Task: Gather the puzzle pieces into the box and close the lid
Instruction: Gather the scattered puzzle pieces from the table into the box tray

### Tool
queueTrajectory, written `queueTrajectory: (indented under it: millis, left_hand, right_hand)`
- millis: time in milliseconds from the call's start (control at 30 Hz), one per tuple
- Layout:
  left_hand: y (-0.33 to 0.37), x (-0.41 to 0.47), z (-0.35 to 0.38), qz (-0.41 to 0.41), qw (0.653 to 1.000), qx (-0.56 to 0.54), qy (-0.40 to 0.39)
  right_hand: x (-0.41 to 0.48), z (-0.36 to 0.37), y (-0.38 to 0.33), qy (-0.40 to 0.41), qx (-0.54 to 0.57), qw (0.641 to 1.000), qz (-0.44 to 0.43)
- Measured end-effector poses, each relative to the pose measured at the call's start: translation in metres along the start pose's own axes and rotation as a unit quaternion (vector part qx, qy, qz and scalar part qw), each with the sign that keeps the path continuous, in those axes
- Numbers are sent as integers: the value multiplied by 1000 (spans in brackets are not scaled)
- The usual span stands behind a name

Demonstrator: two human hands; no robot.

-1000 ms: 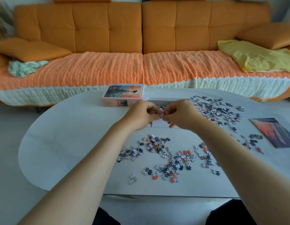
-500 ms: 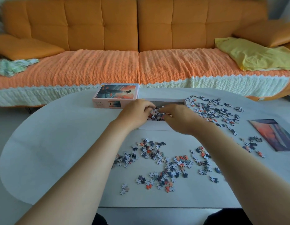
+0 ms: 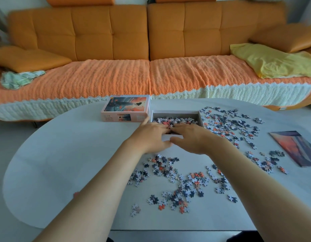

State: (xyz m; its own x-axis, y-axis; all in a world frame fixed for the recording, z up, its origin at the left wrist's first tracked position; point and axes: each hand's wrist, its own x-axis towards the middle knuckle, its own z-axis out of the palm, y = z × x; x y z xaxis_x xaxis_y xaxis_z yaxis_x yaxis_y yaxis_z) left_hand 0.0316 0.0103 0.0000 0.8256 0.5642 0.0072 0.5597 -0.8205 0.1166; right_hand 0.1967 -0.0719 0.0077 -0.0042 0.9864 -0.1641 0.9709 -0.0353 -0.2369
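An open white box sits at the table's far middle, with several puzzle pieces inside. Its pink lid, printed with a picture, lies just left of it. My left hand and my right hand rest side by side over the box's near wall, palms down, fingers spread and reaching in over the pieces; neither holds anything I can see. Loose puzzle pieces are scattered in front of my hands, and a second spread of pieces lies right of the box.
A picture sheet lies at the table's right edge. One stray orange piece sits at the left beside my forearm. The white oval table stands before an orange sofa with a yellow cloth.
My hands, pinched together over the table a second ago, moved forward over the box and flattened out, fingers apart. The box's contents are now visible.
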Motion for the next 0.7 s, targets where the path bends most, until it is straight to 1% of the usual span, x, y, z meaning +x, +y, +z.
queueTrajectory:
  millis: [67, 133, 167, 200, 233, 333, 367, 433, 500, 567, 600, 633, 700]
  left_hand:
    - [2, 2, 1, -5, 1000, -20, 13]
    - [0, 2, 2, -9, 996, -56, 68]
    - [0, 1, 2, -8, 994, -61, 95]
    - [-2, 0, 1, -6, 993, -56, 107]
    - [-2, -1, 1, -2, 994, -46, 101]
    - [-5, -6, 4, 10, 996, -53, 67]
    - [-7, -8, 4, 9, 995, -72, 72]
    - [-11, -14, 3, -2, 990, -99, 105]
    - [-15, -23, 0, -6, 984, -88, 154]
    - [-19, -36, -3, -8, 976, -65, 206]
    - [-22, -44, -3, -14, 973, -59, 224]
    - [-24, -53, -3, -26, 971, -59, 232]
    - [-31, -74, -2, -55, 972, -64, 221]
  right_hand:
    - [1, 2, 0, -8, -30, 999, 12]
    - [2, 3, 0, 20, -68, 997, 31]
    - [2, 3, -1, 38, -77, 996, 32]
    - [3, 3, -2, 51, -75, 996, 23]
    - [3, 3, -3, 51, -65, 996, 11]
    - [3, 2, -9, -2, -44, 999, 9]
    - [4, 2, -10, -6, -49, 999, 15]
    - [4, 2, -12, 17, -62, 998, 15]
    - [2, 3, -16, 77, -56, 995, -17]
    - [-2, 3, -27, 163, -42, 983, -77]
    - [-5, 3, -36, 191, -32, 976, -104]
    - [-8, 4, -47, 202, -16, 971, -124]
    - [-16, 13, -69, 185, 15, 970, -158]
